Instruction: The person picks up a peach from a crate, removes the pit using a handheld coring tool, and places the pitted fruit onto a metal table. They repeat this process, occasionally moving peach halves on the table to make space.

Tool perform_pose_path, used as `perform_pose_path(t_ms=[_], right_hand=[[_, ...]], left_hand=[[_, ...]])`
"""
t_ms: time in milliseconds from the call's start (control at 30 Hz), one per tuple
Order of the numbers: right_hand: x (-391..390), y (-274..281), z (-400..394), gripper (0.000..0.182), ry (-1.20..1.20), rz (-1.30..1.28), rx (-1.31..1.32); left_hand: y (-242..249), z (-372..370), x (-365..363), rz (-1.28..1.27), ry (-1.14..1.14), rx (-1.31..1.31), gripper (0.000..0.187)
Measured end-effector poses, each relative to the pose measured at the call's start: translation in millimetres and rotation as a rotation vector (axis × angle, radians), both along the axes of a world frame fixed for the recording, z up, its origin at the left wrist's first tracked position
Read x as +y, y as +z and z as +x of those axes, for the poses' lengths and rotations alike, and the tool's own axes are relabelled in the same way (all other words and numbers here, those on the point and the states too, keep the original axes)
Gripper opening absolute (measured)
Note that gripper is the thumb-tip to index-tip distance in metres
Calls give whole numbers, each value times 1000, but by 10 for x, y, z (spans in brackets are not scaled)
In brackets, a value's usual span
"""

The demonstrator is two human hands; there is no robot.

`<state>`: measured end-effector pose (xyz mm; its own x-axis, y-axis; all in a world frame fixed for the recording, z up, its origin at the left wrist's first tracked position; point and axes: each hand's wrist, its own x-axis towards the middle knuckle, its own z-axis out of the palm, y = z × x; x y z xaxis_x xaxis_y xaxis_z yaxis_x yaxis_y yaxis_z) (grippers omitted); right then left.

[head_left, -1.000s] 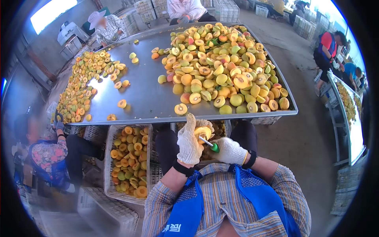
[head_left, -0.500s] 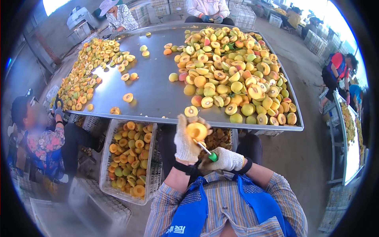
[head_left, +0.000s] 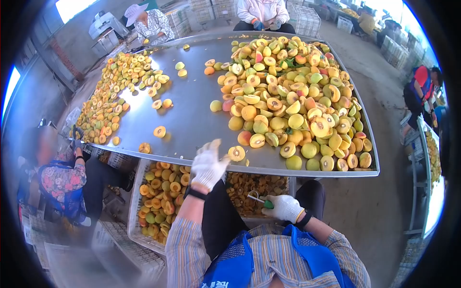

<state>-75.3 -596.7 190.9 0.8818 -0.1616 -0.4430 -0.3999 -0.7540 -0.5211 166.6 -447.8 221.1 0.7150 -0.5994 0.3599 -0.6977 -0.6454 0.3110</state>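
My left hand point(head_left: 210, 165), in a white knit glove, is over the table's front edge with fingers spread and nothing in them. Just right of its fingertips lies a cut peach half point(head_left: 236, 153), its cut face up. My right hand point(head_left: 284, 208), also gloved, is closed round the green handle of a pitting tool point(head_left: 268, 204) with a looped metal end. The tool is above a crate of brown pits and scraps point(head_left: 257, 189) under the table edge. Left of that, a white crate point(head_left: 134, 211) holds pitted peach halves point(head_left: 163, 192), partly hidden by my left arm.
A metal table point(head_left: 192, 105) carries a big heap of peach halves point(head_left: 293, 96) at right and another heap point(head_left: 115, 91) at left. A co-worker point(head_left: 60, 177) sits at the left; two more people sit along the far side. Another table point(head_left: 430, 168) stands at far right.
My left hand has let go of the peach half it held and moved up and left to the table edge. My right hand has moved right and down with the pitting tool.
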Motion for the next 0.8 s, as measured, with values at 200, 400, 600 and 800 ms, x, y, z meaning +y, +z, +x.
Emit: perform_pose_path(t_ms=[200,400,600,800], right_hand=[[-7,64,-57,38,9,62,-27],[-51,511,10,43,-123,74,-303],[84,745,22,46,-135,-9,-537],[100,879,-60,47,-8,-133,-559]], left_hand=[[-6,215,-654,594,-139,431,52],[41,-54,-153,-785,-163,1278,44],[428,-852,14,-1390,-326,1710,49],[286,-1119,151,-1335,-270,1778,52]])
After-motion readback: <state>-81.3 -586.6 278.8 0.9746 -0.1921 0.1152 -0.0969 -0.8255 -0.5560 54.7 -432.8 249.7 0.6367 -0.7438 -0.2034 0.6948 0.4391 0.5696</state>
